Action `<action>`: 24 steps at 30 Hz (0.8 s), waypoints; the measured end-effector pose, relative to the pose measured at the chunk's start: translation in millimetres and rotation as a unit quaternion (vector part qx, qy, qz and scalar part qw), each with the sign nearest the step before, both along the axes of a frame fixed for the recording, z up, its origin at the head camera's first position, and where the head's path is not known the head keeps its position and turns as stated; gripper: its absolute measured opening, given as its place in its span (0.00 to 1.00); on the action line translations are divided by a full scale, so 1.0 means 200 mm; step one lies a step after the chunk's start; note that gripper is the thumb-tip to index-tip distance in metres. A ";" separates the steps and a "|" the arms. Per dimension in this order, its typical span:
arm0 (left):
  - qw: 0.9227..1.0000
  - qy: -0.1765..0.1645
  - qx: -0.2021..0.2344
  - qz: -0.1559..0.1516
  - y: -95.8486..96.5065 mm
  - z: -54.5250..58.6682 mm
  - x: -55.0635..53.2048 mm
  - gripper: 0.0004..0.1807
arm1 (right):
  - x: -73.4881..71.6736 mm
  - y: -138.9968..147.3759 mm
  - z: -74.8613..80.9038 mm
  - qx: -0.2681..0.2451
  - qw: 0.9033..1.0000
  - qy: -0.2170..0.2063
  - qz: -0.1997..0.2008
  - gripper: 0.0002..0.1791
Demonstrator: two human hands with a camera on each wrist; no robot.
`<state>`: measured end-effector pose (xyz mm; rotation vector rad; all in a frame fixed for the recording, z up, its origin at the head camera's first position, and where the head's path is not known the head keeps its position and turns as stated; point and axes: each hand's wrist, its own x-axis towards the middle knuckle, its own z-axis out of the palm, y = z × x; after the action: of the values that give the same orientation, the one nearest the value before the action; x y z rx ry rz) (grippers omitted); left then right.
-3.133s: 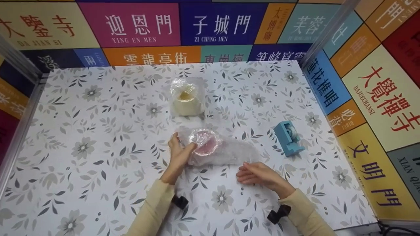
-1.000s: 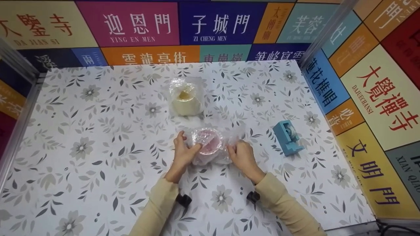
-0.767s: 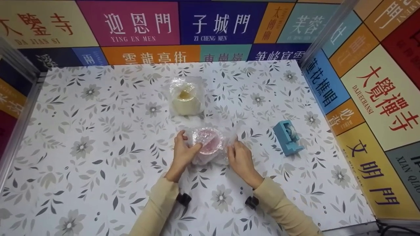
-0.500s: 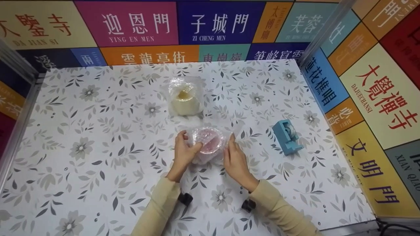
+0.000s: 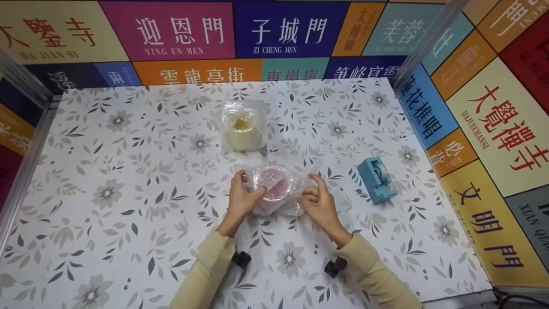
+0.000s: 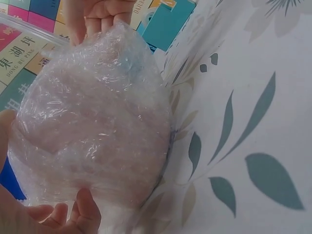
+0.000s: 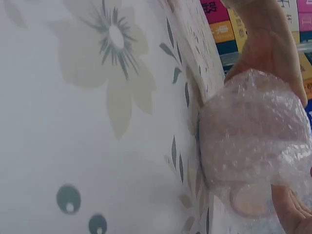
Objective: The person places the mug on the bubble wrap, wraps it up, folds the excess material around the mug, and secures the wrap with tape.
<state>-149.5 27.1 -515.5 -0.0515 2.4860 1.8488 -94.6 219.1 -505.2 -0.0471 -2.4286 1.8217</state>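
In the head view, a round pink container (image 5: pixel 274 183) sits inside clear bubble wrap (image 5: pixel 283 208) near the middle of the table. My left hand (image 5: pixel 242 199) grips its left side, thumb over the near edge and fingers round the far side. On the right, my right hand (image 5: pixel 319 206) has its fingers curled at the loose end of the wrap, which it pinches, and a flap stands up by the index finger. The left wrist view shows the wrapped container (image 6: pixel 92 126) between both hands. In the right wrist view, a fingertip (image 7: pixel 248 200) shows through the plastic.
A pale yellow container (image 5: pixel 244 139) in bubble wrap stands behind the pink one. To the right is a blue tape dispenser (image 5: pixel 375 180) with a roll of tape. Panels with printed characters (image 5: pixel 171 32) border the flower-patterned table (image 5: pixel 171 257).
My right hand has come in from the right, and the wrap's long loose end is gathered against the container. Half a second ago its fingers were straighter; now they curl. My left hand keeps its grip.
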 end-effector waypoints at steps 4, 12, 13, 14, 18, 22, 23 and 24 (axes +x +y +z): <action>1.000 -0.001 -0.004 -0.002 0.00 0.00 0.00 0.36 | -0.02 0.04 0.00 0.063 0.998 -0.025 -0.009 0.40; 1.000 0.006 -0.011 -0.018 -0.01 0.00 0.00 0.37 | -0.05 0.10 0.00 0.326 0.945 0.024 -0.021 0.44; 1.000 0.008 -0.014 -0.020 -0.01 0.00 0.00 0.37 | -0.06 0.10 -0.01 0.350 0.936 0.031 -0.022 0.46; 1.000 0.011 -0.019 -0.023 -0.02 0.00 0.00 0.37 | -0.06 0.10 -0.01 0.374 0.927 0.038 -0.022 0.46; 0.998 0.021 -0.038 -0.037 -0.03 0.00 -0.01 0.36 | -0.08 0.11 -0.02 0.441 0.893 0.083 -0.033 0.46; 0.996 0.030 -0.049 -0.063 -0.04 0.02 -0.02 0.35 | -0.11 0.13 -0.01 0.448 0.883 0.128 -0.047 0.35; 0.996 0.032 -0.051 -0.069 -0.04 0.02 -0.02 0.34 | -0.12 0.13 -0.01 0.446 0.884 0.130 -0.046 0.33; 0.995 0.034 -0.052 -0.075 -0.05 0.03 -0.02 0.33 | -0.13 0.14 0.00 0.443 0.886 0.128 -0.046 0.31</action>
<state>-154.4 17.6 -510.2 0.1910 2.5495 1.6910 -121.0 246.3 -506.1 0.1412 -2.7243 0.4974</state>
